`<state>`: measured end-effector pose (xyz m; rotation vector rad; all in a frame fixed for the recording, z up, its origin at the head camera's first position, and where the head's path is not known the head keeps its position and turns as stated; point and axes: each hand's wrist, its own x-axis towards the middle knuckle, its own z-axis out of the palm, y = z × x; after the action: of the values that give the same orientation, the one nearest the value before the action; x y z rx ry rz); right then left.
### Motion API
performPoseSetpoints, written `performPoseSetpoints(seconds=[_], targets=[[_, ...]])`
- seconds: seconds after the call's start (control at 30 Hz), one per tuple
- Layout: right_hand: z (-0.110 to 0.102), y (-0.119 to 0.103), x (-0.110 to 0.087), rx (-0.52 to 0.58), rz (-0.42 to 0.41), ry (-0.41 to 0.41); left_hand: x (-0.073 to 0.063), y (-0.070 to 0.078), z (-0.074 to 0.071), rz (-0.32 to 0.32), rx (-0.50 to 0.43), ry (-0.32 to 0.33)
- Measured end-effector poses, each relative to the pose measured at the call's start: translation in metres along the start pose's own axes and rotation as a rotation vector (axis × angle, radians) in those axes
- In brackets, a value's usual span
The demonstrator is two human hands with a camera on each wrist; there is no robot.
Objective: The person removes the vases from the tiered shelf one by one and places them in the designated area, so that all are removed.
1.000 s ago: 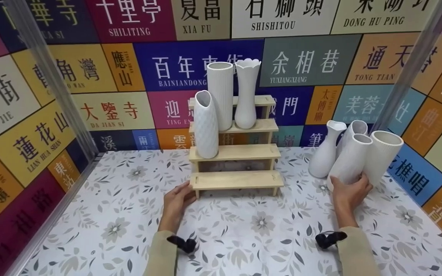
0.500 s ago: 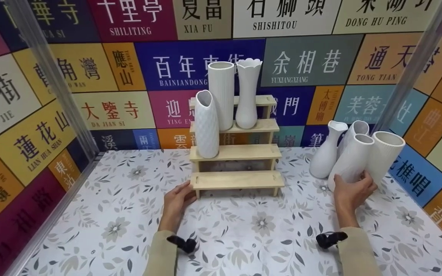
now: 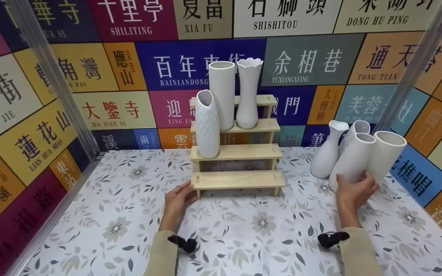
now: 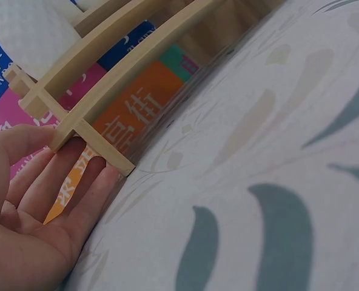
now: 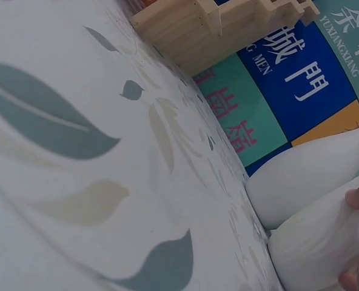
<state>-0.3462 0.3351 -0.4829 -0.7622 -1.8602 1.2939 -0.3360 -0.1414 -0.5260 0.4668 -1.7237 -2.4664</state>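
In the head view, my left hand (image 3: 175, 202) is at the left end of a stepped wooden display stand (image 3: 238, 180). The left wrist view has its thumb at the board's end and its fingers (image 4: 85, 209) at the leg. My right hand (image 3: 353, 193) grips the lower body of a smooth white vase (image 3: 353, 161), thumb on the left side and fingers on the right; the vase leans right. Behind it stand a narrow-necked vase (image 3: 325, 153), a ribbed cylinder vase (image 3: 388, 157) and a partly hidden vase (image 3: 360, 126). The right wrist view shows only fingertips on the held vase (image 5: 316, 242).
On the stand are a diamond-textured vase (image 3: 207, 130), a tall ribbed vase (image 3: 222, 96) and a scallop-rimmed vase (image 3: 248, 96). A floral-patterned cloth (image 3: 261, 245) covers the table. Walls of colourful sign panels (image 3: 313, 57) enclose the back and sides.
Across the frames, my right hand and the vase it grips shift slightly to the right. My left hand keeps its place at the stand; the vases on the stand stay where they were.
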Motion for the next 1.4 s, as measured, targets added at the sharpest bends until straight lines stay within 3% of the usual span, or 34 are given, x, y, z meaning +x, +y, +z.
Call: performPoseSetpoints(seconds=[0.37,0.7,0.93,1.13,1.4], targets=[[-0.003,0.001,0.003,0.01,0.02,-0.046,0.001,-0.001,0.001,0.025,-0.003,-0.012],[-0.004,-0.002,0.005,0.006,0.052,-0.083,0.002,0.0,0.002,-0.033,0.033,0.029],[-0.006,-0.004,0.005,0.018,0.078,-0.083,0.0,0.0,0.002,-0.025,0.037,0.018],[-0.008,-0.027,0.001,0.075,0.113,-0.065,0.0,0.001,0.003,-0.034,0.033,0.021],[-0.012,-0.069,-0.013,0.127,0.025,-0.064,0.002,0.001,0.003,-0.035,0.071,0.038]])
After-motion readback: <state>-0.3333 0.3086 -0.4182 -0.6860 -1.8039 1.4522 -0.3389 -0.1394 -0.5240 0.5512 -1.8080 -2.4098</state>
